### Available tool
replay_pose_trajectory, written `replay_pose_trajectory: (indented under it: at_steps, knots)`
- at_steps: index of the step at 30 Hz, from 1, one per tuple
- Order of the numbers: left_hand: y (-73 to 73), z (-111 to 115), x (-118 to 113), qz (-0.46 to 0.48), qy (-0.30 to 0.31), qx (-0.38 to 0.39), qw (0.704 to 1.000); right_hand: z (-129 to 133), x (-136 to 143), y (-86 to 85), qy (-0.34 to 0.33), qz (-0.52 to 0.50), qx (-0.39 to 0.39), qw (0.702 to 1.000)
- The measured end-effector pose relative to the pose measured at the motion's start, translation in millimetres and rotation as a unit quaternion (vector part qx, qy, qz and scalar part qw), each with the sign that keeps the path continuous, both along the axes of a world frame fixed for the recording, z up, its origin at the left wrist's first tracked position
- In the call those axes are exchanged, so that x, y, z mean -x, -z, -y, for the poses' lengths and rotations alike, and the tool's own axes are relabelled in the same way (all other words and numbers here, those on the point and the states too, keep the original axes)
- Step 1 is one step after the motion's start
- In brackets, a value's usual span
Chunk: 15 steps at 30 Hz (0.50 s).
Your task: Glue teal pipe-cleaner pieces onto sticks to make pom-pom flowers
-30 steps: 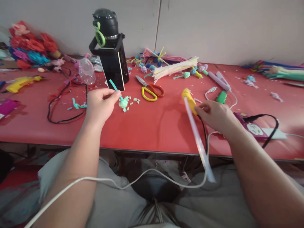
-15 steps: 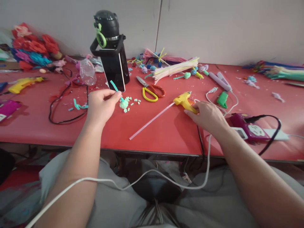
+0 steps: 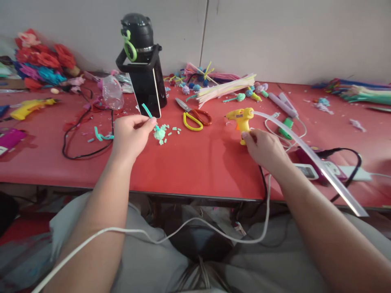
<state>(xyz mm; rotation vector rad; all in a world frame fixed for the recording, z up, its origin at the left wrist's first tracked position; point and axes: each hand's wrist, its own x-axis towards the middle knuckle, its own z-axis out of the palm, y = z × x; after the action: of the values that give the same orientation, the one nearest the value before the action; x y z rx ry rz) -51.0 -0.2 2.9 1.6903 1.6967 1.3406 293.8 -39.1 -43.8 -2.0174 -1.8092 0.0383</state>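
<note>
Glue gun swung round

The right hand grips its handle; the nozzle now points left, towards the mint-green tuft whose turquoise stem the left hand pinches. The glue stick now sticks out right, past the near table edge. Bare red tabletop lies between the hands; scissors bound it on the far side.

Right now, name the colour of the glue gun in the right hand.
The glue gun is yellow, as the head view shows.
</note>
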Motion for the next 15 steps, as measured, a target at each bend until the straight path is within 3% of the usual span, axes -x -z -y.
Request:
replay_pose_trajectory:
  at_steps: [4, 9, 11, 15]
  knots:
    - [1.6, -2.4, 3.1, 0.003, 0.008, -0.01, 1.0, -0.5, -6.0, -1.5, -0.001, 0.013, 0.004, 1.0]
    - [-1.1, -0.7, 0.7, -0.002, 0.008, -0.008, 1.0, 6.1, -11.4, -17.9, 0.061, 0.002, 0.043, 0.997]
    - [-2.2, 0.2, -1.1, -0.003, 0.012, -0.009, 1.0, 12.0, -2.3, -21.9, 0.016, -0.034, 0.04, 0.998]
    - [0.0, -0.6, -2.4, -0.009, 0.025, -0.013, 1.0, 15.4, 38.0, -14.3, -0.196, -0.155, 0.042, 0.967]
